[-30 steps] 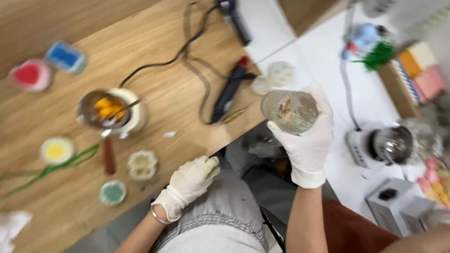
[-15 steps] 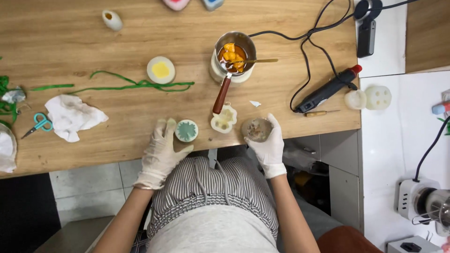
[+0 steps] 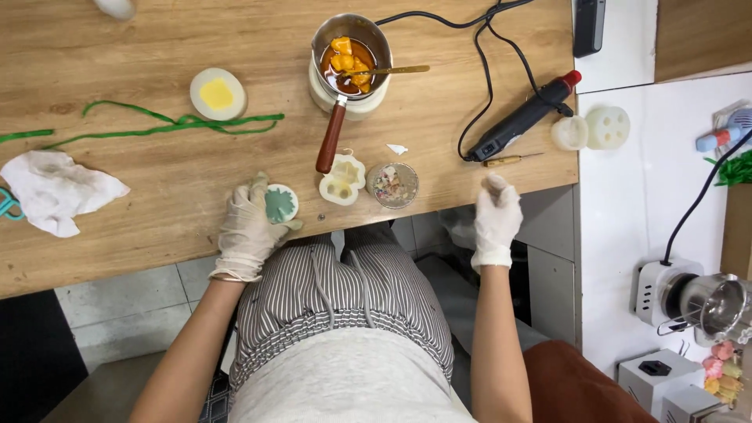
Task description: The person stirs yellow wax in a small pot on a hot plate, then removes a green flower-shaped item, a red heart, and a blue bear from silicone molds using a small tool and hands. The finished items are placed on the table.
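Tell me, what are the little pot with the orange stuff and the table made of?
The pot looks like shiny metal, since its rim gleams silver; its handle seems reddish-brown wood or plastic. The table looks like light wood or a wood-look top: pale grain lines run along it, with a matte finish.

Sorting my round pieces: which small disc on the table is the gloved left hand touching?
The green disc under the left hand; the yellow-centred disc lies untouched farther up.

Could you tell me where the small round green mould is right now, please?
In the head view, the green mould sits near the wooden table's front edge, under the left hand's fingers, just left of the cream mould.
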